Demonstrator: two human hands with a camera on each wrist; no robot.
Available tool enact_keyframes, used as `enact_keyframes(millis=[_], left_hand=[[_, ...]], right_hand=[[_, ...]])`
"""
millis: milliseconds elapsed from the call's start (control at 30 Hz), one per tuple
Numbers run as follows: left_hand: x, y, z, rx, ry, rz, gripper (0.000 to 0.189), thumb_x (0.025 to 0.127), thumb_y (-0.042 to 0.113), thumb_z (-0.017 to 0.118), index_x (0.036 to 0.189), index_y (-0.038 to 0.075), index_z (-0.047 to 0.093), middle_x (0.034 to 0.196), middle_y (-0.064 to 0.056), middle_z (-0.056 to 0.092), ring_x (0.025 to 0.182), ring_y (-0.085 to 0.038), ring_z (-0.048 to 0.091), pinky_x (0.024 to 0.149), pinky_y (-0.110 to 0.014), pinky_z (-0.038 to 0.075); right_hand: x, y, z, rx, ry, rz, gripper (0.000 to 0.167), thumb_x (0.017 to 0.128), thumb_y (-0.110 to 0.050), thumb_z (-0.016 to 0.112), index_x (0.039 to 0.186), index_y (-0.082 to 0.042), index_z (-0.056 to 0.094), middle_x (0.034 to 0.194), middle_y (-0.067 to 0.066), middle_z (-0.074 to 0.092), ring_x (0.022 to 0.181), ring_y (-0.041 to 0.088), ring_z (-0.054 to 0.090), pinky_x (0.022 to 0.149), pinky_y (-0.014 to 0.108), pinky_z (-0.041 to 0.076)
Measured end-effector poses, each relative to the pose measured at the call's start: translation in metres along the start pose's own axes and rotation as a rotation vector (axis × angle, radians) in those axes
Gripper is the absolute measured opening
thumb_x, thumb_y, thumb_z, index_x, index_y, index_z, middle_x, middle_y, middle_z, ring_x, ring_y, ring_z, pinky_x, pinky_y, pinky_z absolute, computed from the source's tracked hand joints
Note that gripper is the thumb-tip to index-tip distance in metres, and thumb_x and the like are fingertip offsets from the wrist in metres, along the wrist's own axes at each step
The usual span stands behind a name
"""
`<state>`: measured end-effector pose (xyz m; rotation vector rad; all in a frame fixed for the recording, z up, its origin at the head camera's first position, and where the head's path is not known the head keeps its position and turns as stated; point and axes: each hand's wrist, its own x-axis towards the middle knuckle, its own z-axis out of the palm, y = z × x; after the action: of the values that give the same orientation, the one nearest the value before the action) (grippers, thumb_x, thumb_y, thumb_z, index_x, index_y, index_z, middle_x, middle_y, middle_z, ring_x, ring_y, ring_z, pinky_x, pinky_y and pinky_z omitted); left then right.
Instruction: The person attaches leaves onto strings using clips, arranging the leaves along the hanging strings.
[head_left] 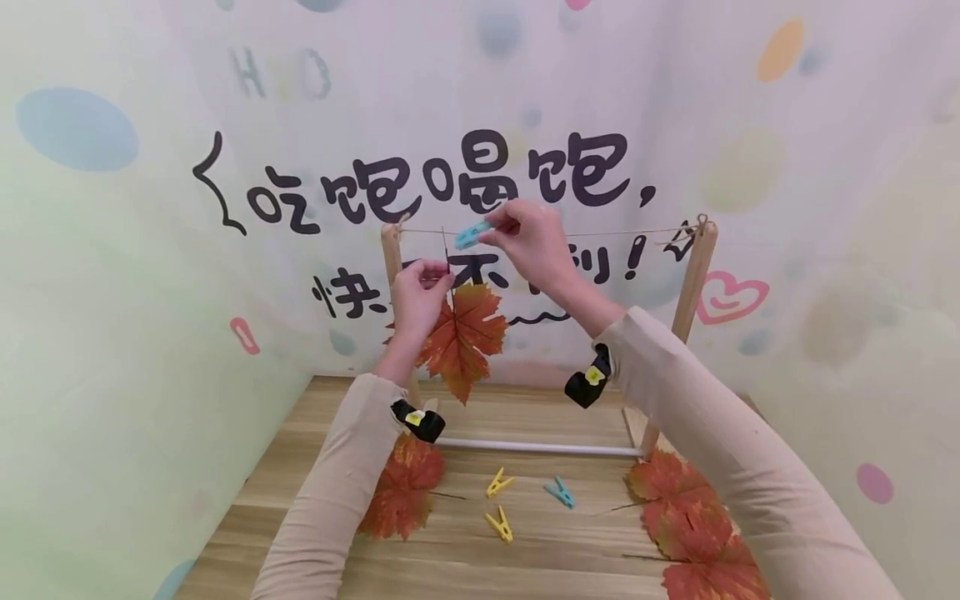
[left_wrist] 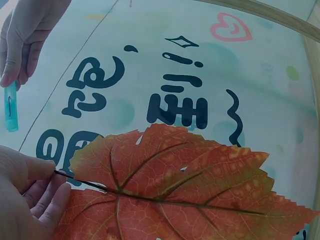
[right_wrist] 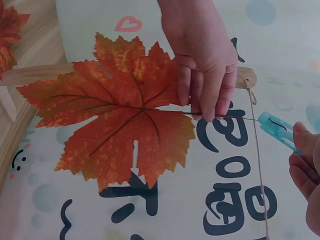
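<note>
My left hand (head_left: 420, 302) pinches the dark stem of an orange-red maple leaf (head_left: 465, 337), which hangs tip down below the fingers. The stem's upper end reaches the thin string (head_left: 622, 233) tied between two wooden posts. In my right hand (head_left: 534, 246) a light blue clothespin (head_left: 471, 235) is gripped between thumb and fingers, close by the string and just right of the stem. The right wrist view shows the clothespin's tip (right_wrist: 265, 118) right at the string beside the stem's end. In the left wrist view the leaf (left_wrist: 165, 185) spreads out from the pinched stem.
Two yellow clothespins (head_left: 498, 525) and a blue clothespin (head_left: 559, 492) lie on the wooden table (head_left: 555, 562). Maple leaves lie at left (head_left: 405, 487) and at right (head_left: 690, 525). The right post (head_left: 693, 287) and a white crossbar (head_left: 540, 448) belong to the frame.
</note>
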<state>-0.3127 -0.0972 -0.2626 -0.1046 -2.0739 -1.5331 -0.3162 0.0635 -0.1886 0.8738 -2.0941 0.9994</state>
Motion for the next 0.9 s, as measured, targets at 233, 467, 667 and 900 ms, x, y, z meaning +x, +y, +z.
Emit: enact_keyframes(millis=[233, 467, 667, 900], left_hand=[[-0.001, -0.001, 0.001, 0.05, 0.006, -0.01, 0.016, 0.082, 0.009, 0.066, 0.096, 0.001, 0.065, 0.096, -0.012, 0.067, 0.086, -0.022, 0.065, 0.075, -0.031, 0.052], [0.001, -0.001, 0.002, 0.086, 0.011, -0.003, 0.017, 0.082, 0.013, 0.067, 0.096, 0.003, 0.066, 0.095, -0.01, 0.067, 0.086, -0.019, 0.065, 0.075, -0.029, 0.052], [0.002, -0.002, 0.004, 0.088, 0.03, 0.005, 0.017, 0.082, 0.013, 0.067, 0.095, 0.003, 0.066, 0.095, -0.01, 0.068, 0.085, -0.02, 0.065, 0.076, -0.029, 0.052], [0.002, -0.002, 0.006, 0.04, 0.018, 0.01, 0.017, 0.082, 0.009, 0.066, 0.096, 0.0, 0.065, 0.096, -0.013, 0.067, 0.087, -0.022, 0.065, 0.078, -0.029, 0.051]], right_hand=[[0.009, 0.001, 0.003, -0.028, 0.025, -0.003, 0.016, 0.075, -0.007, 0.073, 0.086, 0.004, 0.069, 0.082, 0.014, 0.068, 0.069, 0.019, 0.064, 0.065, 0.024, 0.051], [0.014, 0.005, 0.008, -0.05, 0.042, 0.03, 0.016, 0.076, -0.01, 0.072, 0.087, 0.003, 0.07, 0.081, 0.013, 0.069, 0.067, 0.019, 0.063, 0.061, 0.024, 0.048], [0.017, 0.007, 0.012, -0.054, 0.04, 0.053, 0.017, 0.077, -0.011, 0.071, 0.089, 0.002, 0.07, 0.082, 0.012, 0.069, 0.067, 0.019, 0.062, 0.06, 0.022, 0.045], [0.019, 0.007, 0.018, -0.019, 0.028, 0.116, 0.017, 0.078, -0.01, 0.07, 0.09, 0.002, 0.07, 0.084, 0.013, 0.069, 0.068, 0.018, 0.061, 0.059, 0.019, 0.044]])
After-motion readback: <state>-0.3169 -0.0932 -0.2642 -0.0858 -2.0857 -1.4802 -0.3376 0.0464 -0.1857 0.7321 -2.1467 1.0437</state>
